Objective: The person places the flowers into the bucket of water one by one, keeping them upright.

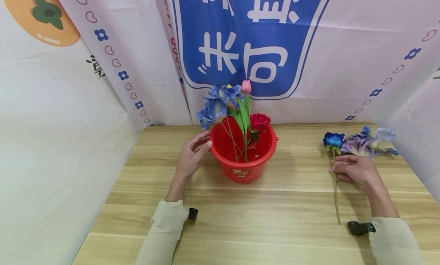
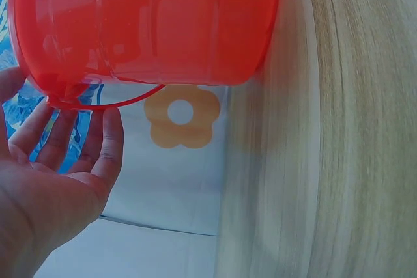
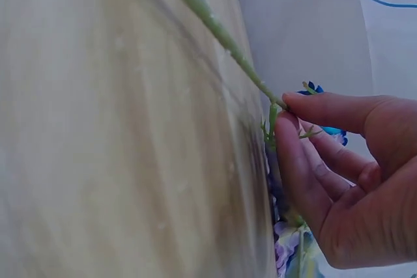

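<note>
Bare wooden table (image 1: 268,227) spans the lower middle of the head view, leaving room to pass. A red bucket (image 1: 258,170) of tall flowers (image 1: 215,108) blocks the centre; a printed backdrop (image 1: 350,66) closes off the top.

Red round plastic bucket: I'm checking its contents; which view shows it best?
Head: it shows the bucket uncropped, open top included. Left wrist: its outer side and curved red handle, cropped; right wrist: none.
</note>
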A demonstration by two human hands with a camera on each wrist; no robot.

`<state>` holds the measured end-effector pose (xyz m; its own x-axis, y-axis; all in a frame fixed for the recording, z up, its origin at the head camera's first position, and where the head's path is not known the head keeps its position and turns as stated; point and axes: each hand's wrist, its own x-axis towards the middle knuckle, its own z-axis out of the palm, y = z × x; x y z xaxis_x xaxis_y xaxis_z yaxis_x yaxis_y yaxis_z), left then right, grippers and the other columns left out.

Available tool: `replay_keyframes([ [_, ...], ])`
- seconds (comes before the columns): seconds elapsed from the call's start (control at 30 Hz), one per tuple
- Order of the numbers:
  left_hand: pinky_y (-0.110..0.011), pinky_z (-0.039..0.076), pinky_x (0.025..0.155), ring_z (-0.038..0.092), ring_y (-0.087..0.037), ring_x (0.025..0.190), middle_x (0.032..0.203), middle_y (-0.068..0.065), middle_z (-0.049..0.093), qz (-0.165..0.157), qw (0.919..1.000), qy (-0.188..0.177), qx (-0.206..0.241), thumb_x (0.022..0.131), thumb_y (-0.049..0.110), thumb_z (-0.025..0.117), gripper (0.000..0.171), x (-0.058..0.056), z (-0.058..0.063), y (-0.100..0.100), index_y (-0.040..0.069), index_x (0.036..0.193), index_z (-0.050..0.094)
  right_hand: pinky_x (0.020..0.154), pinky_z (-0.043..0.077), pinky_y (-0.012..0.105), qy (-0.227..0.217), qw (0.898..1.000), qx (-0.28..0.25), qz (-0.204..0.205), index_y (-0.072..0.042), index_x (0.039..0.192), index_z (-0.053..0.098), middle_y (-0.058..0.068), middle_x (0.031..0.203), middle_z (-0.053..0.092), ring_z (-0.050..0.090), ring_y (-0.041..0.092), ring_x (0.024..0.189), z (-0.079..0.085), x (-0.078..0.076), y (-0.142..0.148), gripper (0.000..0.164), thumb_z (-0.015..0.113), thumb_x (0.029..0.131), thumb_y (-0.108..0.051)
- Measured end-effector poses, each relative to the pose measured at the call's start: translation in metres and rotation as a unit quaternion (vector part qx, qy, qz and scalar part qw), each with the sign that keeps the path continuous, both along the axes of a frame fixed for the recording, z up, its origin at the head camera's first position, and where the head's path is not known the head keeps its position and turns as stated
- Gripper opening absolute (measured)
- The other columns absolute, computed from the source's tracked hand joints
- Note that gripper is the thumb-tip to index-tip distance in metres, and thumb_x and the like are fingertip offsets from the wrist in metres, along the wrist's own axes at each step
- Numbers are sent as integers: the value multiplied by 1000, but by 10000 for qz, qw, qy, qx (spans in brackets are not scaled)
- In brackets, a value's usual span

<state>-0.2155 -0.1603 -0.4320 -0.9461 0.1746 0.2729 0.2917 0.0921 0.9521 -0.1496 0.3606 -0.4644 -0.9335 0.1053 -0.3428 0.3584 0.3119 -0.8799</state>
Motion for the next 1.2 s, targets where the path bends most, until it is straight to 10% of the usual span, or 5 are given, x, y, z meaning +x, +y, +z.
replay_keyframes([
  [0.23,-22,64,91,63,-36,133,150,-19,65,10,10000,-8,6,105,11,67,44,-1,0,-1,0,147,62,81,67,26,451,9988,57,162,10,149,50,-28,94,73,75,-2,88,9,0,-6,55,72,103,-10],
  [0.53,-25,64,93,63,-37,133,149,-22,64,-5,10000,-15,35,105,9,66,44,-2,-1,-2,-2,147,62,75,67,24,963,9928,-694,-187,-31,112,68,-24,95,75,76,-1,85,22,3,-17,33,72,100,0],
  [1.2,-23,64,93,63,-35,132,148,-20,66,13,10000,-73,20,104,10,68,44,1,1,-1,0,147,63,74,66,22,1913,9650,-1679,-633,-14,124,66,-12,98,78,78,2,85,64,3,-60,33,77,97,0],
])
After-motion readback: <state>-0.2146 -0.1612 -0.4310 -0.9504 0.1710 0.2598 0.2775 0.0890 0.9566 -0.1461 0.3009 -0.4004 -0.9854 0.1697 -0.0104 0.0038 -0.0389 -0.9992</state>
